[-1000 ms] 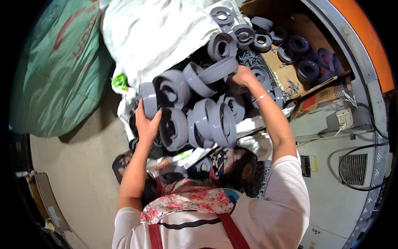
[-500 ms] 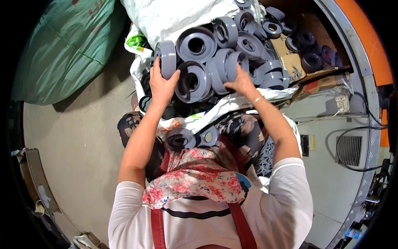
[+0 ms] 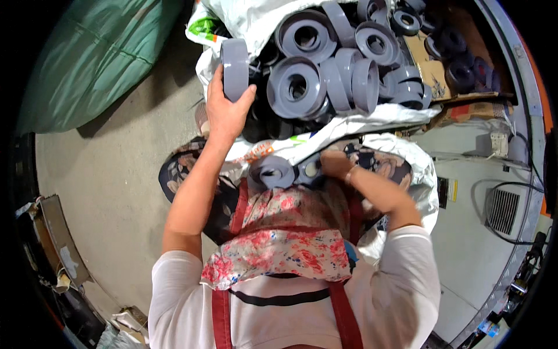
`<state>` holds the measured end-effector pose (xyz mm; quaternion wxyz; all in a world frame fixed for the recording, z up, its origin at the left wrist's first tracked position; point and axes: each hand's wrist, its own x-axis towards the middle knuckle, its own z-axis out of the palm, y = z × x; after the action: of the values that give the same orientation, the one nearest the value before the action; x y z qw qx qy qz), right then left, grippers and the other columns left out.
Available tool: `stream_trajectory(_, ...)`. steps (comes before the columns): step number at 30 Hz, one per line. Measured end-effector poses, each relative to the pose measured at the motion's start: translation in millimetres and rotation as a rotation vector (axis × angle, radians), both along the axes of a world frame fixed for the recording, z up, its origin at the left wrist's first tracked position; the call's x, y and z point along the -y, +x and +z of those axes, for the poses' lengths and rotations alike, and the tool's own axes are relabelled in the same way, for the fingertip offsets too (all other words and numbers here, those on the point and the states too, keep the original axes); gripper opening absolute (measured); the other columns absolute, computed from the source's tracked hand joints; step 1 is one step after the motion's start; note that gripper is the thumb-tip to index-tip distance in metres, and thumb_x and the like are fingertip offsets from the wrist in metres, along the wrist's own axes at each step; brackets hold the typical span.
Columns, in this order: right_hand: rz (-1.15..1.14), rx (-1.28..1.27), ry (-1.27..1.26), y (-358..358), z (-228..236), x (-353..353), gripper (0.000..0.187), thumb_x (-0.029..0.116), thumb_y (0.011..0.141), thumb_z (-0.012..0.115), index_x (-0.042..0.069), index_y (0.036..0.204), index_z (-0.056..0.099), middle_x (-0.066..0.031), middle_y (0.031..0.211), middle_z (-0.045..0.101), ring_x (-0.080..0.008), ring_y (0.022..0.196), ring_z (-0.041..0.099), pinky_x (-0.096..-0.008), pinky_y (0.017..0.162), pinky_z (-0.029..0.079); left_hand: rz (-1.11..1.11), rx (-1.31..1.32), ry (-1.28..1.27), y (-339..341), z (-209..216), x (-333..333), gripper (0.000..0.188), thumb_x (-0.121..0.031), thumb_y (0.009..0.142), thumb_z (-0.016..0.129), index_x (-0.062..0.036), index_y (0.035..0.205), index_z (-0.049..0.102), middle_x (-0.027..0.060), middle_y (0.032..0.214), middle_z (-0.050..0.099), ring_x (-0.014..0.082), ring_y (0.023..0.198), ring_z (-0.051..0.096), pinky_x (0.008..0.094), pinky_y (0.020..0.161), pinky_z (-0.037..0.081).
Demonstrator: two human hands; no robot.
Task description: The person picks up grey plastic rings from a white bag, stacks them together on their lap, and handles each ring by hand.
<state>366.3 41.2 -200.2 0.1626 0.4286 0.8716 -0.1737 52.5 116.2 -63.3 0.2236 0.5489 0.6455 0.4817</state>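
A round grey plastic part with a broad smooth rim (image 3: pixel 235 70) stands on edge in my left hand (image 3: pixel 228 113); thumb and fingers grip its near end. It is raised at the left of the heap of similar grey parts (image 3: pixel 297 87). Down at my lap, my right hand (image 3: pixel 337 165) is closed beside a small grey piece with a pale round face (image 3: pixel 311 170). The fingertips are hidden and slightly blurred, so what they hold cannot be made out. A grey round part (image 3: pixel 271 173) lies on my lap just left of that piece.
A white sack (image 3: pixel 372 121) holds the heap, with dark round parts under the grey ones. More round parts sit in a cardboard box (image 3: pixel 431 67) at the far right. A big green sack (image 3: pixel 99 64) stands far left. A pale cabinet (image 3: pixel 465 232) with a black cable is on the right.
My right hand has left the heap and come back to my lap. My left hand has drawn its grey part away from the heap. The view has shifted slightly.
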Motion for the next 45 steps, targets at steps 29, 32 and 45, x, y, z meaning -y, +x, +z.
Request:
stream_trajectory(29,-0.249,-0.089,-0.216,-58,30,25,0.048,0.047,0.074,0.061,0.0,0.075,0.06,-0.0214,0.073,0.06,-0.0355,0.073,0.061,-0.0429,0.066,0.048,0.086,0.403,0.024,-34,19,1,0.068,-0.024,0.07,0.07,0.0012,0.126,0.041,0.0146,0.111,0.055,0.0222,0.097,0.055,0.0324,0.085,0.043)
stream_trajectory(32,-0.032,-0.482,0.08,-80,-51,33,0.017,0.017,0.077,0.052,0.0,0.076,0.053,-0.0148,0.059,0.053,-0.0326,0.055,0.057,-0.0403,0.051,0.046,0.107,0.542,0.044,-47,1,-3,0.069,-0.023,0.07,0.071,0.0014,0.126,0.039,0.0141,0.11,0.055,0.0207,0.096,0.055,0.0317,0.084,0.043)
stream_trajectory(45,-1.26,-1.116,0.02,-31,220,-72,0.032,0.026,0.09,0.05,-0.006,0.089,0.053,-0.0142,0.068,0.06,-0.0171,0.052,0.061,-0.0257,0.043,0.05,0.25,0.806,-0.008,-71,3,11,0.039,-0.015,0.074,0.067,-0.0005,0.106,0.05,0.007,0.092,0.059,0.0134,0.08,0.056,0.0264,0.071,0.045)
